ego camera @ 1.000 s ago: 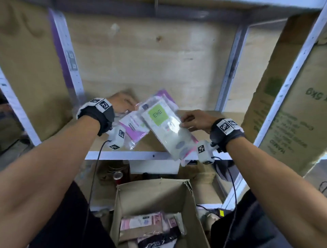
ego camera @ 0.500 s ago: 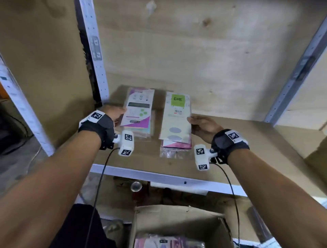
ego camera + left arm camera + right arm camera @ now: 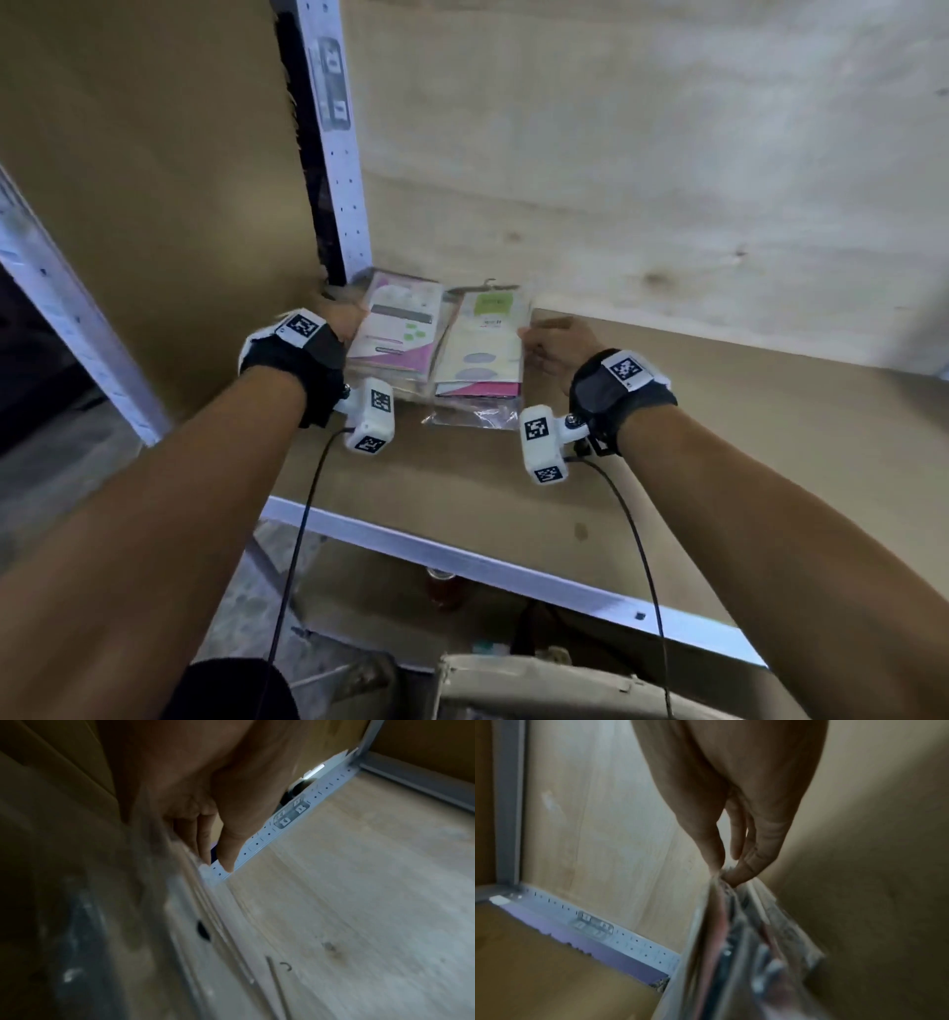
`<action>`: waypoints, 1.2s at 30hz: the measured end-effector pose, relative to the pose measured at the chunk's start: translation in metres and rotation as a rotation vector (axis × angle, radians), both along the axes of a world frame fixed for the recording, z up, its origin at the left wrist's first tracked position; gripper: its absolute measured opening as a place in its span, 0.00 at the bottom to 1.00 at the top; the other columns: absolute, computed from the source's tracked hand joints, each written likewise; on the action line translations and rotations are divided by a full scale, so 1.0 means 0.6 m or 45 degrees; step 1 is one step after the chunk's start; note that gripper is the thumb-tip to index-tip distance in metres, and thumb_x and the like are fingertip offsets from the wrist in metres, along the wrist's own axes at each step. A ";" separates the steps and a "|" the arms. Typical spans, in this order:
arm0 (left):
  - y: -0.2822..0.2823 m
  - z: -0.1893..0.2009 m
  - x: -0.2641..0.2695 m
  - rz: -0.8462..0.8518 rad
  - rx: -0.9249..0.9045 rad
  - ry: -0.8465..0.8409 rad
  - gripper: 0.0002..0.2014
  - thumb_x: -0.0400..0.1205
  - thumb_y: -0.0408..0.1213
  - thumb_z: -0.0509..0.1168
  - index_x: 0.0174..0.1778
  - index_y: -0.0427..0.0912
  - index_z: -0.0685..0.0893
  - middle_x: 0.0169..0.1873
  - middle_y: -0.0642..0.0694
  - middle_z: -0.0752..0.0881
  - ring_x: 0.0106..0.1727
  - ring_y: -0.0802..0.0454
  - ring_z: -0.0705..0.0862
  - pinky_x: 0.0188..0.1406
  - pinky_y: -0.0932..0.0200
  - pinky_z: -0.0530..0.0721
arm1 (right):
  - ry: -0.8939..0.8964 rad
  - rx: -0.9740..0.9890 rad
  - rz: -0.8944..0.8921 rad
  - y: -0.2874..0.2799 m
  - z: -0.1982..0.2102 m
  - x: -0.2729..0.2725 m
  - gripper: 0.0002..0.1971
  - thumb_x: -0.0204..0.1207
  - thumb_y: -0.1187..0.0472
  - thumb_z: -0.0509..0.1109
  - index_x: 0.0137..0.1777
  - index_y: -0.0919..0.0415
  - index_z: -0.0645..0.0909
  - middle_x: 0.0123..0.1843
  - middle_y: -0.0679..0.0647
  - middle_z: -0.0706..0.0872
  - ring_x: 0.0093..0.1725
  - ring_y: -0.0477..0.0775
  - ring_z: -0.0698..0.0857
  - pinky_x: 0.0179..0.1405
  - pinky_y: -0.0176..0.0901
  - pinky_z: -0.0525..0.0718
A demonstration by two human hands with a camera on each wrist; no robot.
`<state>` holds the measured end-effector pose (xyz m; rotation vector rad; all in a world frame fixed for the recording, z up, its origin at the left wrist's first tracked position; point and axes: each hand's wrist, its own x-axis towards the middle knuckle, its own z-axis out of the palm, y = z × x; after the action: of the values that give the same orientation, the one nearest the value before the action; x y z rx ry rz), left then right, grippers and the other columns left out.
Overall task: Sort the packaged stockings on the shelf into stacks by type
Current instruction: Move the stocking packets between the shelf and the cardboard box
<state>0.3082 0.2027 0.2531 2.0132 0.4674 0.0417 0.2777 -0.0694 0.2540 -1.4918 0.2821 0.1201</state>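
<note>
Two stacks of packaged stockings lie side by side in the back left corner of the wooden shelf. The left stack is topped by a white and pink pack. The right stack is topped by a pack with a green label. My left hand rests with straight fingers against the left stack's outer edge. My right hand pinches the right stack's outer edge between thumb and fingertips.
A white perforated post stands just behind the left stack, with plywood walls behind and to the left. The shelf's metal front rail runs below my forearms. Under it are a can and a cardboard box's rim.
The right hand laid the green-label pack onto the right stack. Both hands then settled on the stacks' outer edges, and the stacks now sit closer to the back corner.
</note>
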 end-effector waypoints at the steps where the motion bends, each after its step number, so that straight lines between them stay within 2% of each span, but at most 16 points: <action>1: -0.001 -0.001 0.002 0.012 0.033 -0.024 0.13 0.87 0.44 0.65 0.44 0.38 0.81 0.68 0.30 0.82 0.51 0.45 0.79 0.41 0.57 0.72 | -0.047 -0.050 -0.009 0.000 -0.005 0.005 0.11 0.78 0.74 0.71 0.57 0.70 0.76 0.42 0.63 0.84 0.36 0.55 0.83 0.33 0.39 0.88; 3: -0.010 -0.003 0.000 0.011 0.047 -0.051 0.14 0.86 0.42 0.66 0.45 0.33 0.82 0.66 0.28 0.83 0.59 0.37 0.84 0.42 0.56 0.73 | -0.119 -0.156 0.038 -0.004 -0.010 0.008 0.14 0.78 0.75 0.70 0.62 0.70 0.76 0.48 0.65 0.85 0.42 0.57 0.85 0.42 0.41 0.89; 6: -0.027 0.013 -0.030 -0.049 0.114 -0.071 0.23 0.86 0.43 0.66 0.67 0.26 0.81 0.62 0.31 0.84 0.66 0.34 0.83 0.61 0.51 0.80 | -0.143 -0.280 0.133 -0.013 -0.005 -0.006 0.08 0.80 0.74 0.68 0.56 0.66 0.81 0.50 0.63 0.84 0.42 0.54 0.84 0.50 0.44 0.87; 7: -0.030 0.015 -0.041 -0.102 0.166 -0.101 0.23 0.87 0.43 0.64 0.70 0.28 0.80 0.60 0.31 0.85 0.61 0.34 0.84 0.56 0.57 0.81 | -0.146 -0.307 0.147 -0.018 0.000 -0.016 0.06 0.80 0.74 0.67 0.52 0.64 0.80 0.49 0.62 0.83 0.41 0.53 0.84 0.49 0.44 0.86; 9: -0.036 0.027 -0.073 -0.151 0.230 -0.196 0.20 0.89 0.43 0.61 0.72 0.34 0.80 0.47 0.39 0.86 0.44 0.41 0.83 0.37 0.69 0.78 | -0.139 -0.317 0.171 -0.029 0.012 -0.044 0.07 0.81 0.74 0.66 0.54 0.64 0.79 0.49 0.62 0.83 0.42 0.54 0.84 0.48 0.44 0.86; 10: -0.039 0.032 -0.088 -0.160 0.269 -0.248 0.20 0.89 0.44 0.60 0.73 0.39 0.80 0.48 0.42 0.87 0.42 0.45 0.83 0.37 0.70 0.78 | -0.134 -0.298 0.183 -0.037 0.019 -0.064 0.09 0.80 0.74 0.67 0.58 0.64 0.78 0.50 0.63 0.84 0.43 0.57 0.84 0.48 0.45 0.86; 11: -0.045 0.037 -0.106 -0.177 0.317 -0.289 0.20 0.88 0.45 0.61 0.75 0.43 0.80 0.54 0.43 0.87 0.47 0.44 0.84 0.46 0.67 0.80 | -0.130 -0.285 0.194 -0.044 0.027 -0.088 0.11 0.80 0.73 0.68 0.61 0.66 0.77 0.51 0.64 0.84 0.45 0.59 0.84 0.47 0.47 0.87; 13: -0.059 0.045 -0.148 -0.185 0.361 -0.341 0.18 0.86 0.46 0.63 0.70 0.45 0.84 0.63 0.43 0.87 0.61 0.41 0.85 0.62 0.58 0.79 | -0.132 -0.295 0.217 -0.060 0.041 -0.141 0.15 0.80 0.72 0.68 0.66 0.68 0.76 0.48 0.65 0.84 0.42 0.61 0.84 0.43 0.47 0.87; 14: -0.070 0.048 -0.171 -0.195 0.370 -0.361 0.16 0.85 0.46 0.65 0.64 0.44 0.87 0.62 0.44 0.87 0.63 0.43 0.85 0.62 0.58 0.78 | -0.139 -0.314 0.233 -0.068 0.047 -0.170 0.15 0.80 0.73 0.68 0.66 0.70 0.76 0.47 0.66 0.83 0.39 0.60 0.83 0.41 0.46 0.86; 18: -0.129 0.047 -0.266 -0.321 0.357 -0.482 0.09 0.82 0.40 0.69 0.54 0.43 0.90 0.54 0.49 0.90 0.60 0.49 0.85 0.61 0.62 0.78 | -0.162 -0.450 0.301 -0.103 0.062 -0.286 0.13 0.81 0.74 0.66 0.64 0.74 0.78 0.45 0.67 0.82 0.36 0.60 0.80 0.34 0.41 0.86; 21: -0.172 0.038 -0.346 -0.452 0.320 -0.515 0.09 0.83 0.43 0.69 0.52 0.41 0.90 0.50 0.47 0.90 0.52 0.53 0.84 0.49 0.67 0.74 | -0.160 -0.568 0.370 -0.127 0.058 -0.371 0.13 0.82 0.73 0.65 0.64 0.79 0.77 0.40 0.64 0.84 0.38 0.60 0.80 0.33 0.40 0.86; 23: -0.199 0.031 -0.401 -0.558 0.305 -0.493 0.12 0.84 0.47 0.69 0.52 0.42 0.90 0.47 0.48 0.89 0.50 0.52 0.84 0.46 0.63 0.74 | -0.173 -0.630 0.420 -0.142 0.053 -0.426 0.10 0.81 0.73 0.66 0.60 0.77 0.78 0.38 0.62 0.85 0.36 0.60 0.82 0.34 0.40 0.87; 26: -0.235 0.005 -0.471 -0.683 0.235 -0.416 0.14 0.85 0.46 0.68 0.48 0.38 0.89 0.45 0.42 0.90 0.48 0.46 0.87 0.52 0.56 0.82 | -0.169 -0.771 0.496 -0.159 0.036 -0.494 0.04 0.80 0.71 0.67 0.53 0.69 0.79 0.38 0.62 0.87 0.35 0.57 0.85 0.41 0.47 0.88; 29: -0.263 -0.032 -0.521 -0.788 0.208 -0.321 0.14 0.86 0.42 0.67 0.42 0.35 0.88 0.35 0.42 0.88 0.33 0.55 0.85 0.35 0.71 0.80 | -0.136 -0.875 0.542 -0.174 0.006 -0.547 0.05 0.79 0.71 0.66 0.51 0.70 0.81 0.40 0.64 0.87 0.37 0.60 0.86 0.47 0.55 0.89; 33: -0.291 -0.095 -0.559 -0.926 0.253 -0.151 0.13 0.85 0.42 0.67 0.39 0.39 0.87 0.33 0.46 0.89 0.28 0.59 0.84 0.34 0.67 0.82 | -0.023 -1.056 0.636 -0.197 -0.055 -0.591 0.07 0.80 0.64 0.69 0.50 0.70 0.83 0.40 0.63 0.90 0.35 0.57 0.89 0.43 0.51 0.90; 36: -0.306 -0.159 -0.573 -1.000 0.330 0.005 0.13 0.85 0.44 0.66 0.36 0.44 0.87 0.35 0.46 0.91 0.34 0.53 0.87 0.45 0.62 0.86 | 0.115 -1.096 0.733 -0.210 -0.112 -0.600 0.07 0.82 0.64 0.69 0.50 0.69 0.83 0.38 0.61 0.89 0.35 0.56 0.88 0.41 0.48 0.90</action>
<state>-0.0355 0.0191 0.1579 2.3222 -0.3662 -0.4012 -0.0822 -0.1955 0.1871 -2.3991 -0.0555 0.5834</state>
